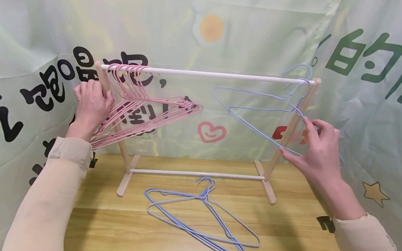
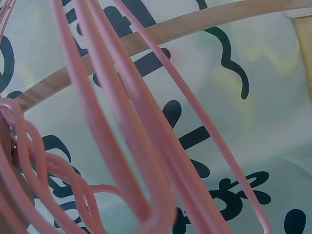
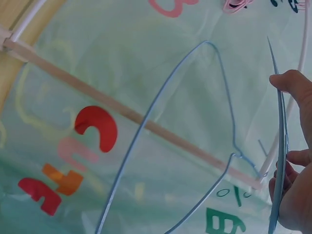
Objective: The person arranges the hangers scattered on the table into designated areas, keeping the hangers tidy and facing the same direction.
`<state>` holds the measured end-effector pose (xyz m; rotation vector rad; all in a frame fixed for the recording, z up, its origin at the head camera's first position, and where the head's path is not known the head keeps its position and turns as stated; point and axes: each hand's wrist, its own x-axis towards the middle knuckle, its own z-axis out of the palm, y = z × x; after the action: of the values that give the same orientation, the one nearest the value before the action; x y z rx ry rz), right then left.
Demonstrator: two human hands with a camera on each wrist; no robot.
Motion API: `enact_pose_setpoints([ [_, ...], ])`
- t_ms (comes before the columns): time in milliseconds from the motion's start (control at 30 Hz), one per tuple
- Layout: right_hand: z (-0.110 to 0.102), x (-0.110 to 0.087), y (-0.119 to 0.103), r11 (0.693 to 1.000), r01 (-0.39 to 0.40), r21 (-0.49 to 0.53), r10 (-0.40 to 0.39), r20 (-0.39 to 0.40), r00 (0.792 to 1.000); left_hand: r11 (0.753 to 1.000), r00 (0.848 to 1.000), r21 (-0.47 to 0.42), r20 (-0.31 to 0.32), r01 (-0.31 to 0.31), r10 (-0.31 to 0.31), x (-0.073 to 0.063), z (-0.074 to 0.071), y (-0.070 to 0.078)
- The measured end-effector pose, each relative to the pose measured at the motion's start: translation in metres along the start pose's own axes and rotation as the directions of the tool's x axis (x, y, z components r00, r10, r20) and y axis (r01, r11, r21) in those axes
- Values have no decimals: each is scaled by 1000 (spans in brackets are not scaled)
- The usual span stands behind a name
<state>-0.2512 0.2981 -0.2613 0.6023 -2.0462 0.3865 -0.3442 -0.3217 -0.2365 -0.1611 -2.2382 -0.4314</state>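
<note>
At the left end of the rack, my left hand (image 1: 93, 106) stands beside several pink hangers (image 1: 148, 100) hooked over the white rail (image 1: 206, 74). Its fingers curl away from the head camera beside the wooden post, and I cannot tell what they grip. In the left wrist view, pink wires (image 2: 131, 107) cross in front of its edge. My right hand (image 1: 321, 149) pinches a thin blue hanger (image 3: 280, 146), seen edge-on in the right wrist view. Another blue hanger (image 3: 146, 119) hangs beside it. In the head view, the two overlap near the rail's right end, one hook rising above the rail.
Several blue hangers (image 1: 196, 230) lie in an overlapping pile on the wooden table (image 1: 109, 226), in front of the rack. The rack's wooden feet (image 1: 265, 182) are joined by a low white bar (image 1: 197, 174). Printed cloth (image 1: 178, 34) surrounds the back and sides.
</note>
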Motion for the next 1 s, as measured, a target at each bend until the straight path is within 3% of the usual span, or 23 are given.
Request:
enact_pose_setpoints([
  [267, 1, -6, 9, 997, -31, -71, 36, 70, 997, 1000, 1000, 6, 4, 10, -10, -1, 0, -1],
  [800, 24, -27, 33, 990, 70, -118, -66, 36, 997, 1000, 1000, -7, -25, -13, 13, 0, 1, -1],
  [1000, 31, -35, 42, 987, 55, -153, -53, 17, 998, 1000, 1000, -8, -20, -5, 5, 1, 3, -1],
])
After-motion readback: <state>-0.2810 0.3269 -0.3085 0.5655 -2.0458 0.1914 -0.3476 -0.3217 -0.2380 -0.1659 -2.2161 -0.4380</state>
